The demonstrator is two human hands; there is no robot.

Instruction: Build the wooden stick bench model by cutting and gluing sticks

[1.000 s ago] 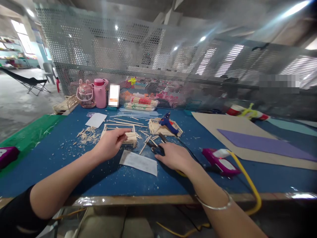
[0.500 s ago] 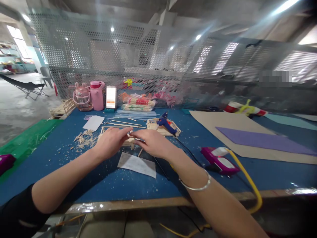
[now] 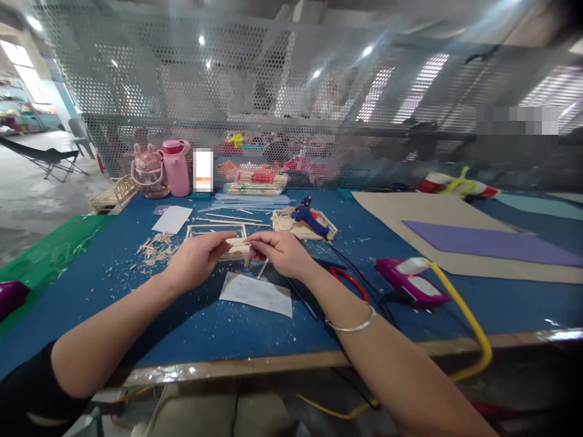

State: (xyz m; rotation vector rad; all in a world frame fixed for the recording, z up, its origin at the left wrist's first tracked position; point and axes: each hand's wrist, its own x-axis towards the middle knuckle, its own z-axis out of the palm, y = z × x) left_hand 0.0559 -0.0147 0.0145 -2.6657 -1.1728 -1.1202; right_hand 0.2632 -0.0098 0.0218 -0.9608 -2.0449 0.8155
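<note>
Currently | stick frame [image 3: 238, 249] partly behind left hand [image 3: 195, 257], beside right hand [image 3: 285, 254] | grips: cannot tell

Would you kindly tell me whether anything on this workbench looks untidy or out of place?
Yes: small wooden scraps lie scattered on the blue tabletop, left of the left hand, looking like uncleared litter. Also, the blue glue gun rests on a wooden stick frame, which seems an awkward place for a tool.

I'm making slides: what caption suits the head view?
Left hand and right hand close together at a stick frame, blue glue gun nearby.
</note>
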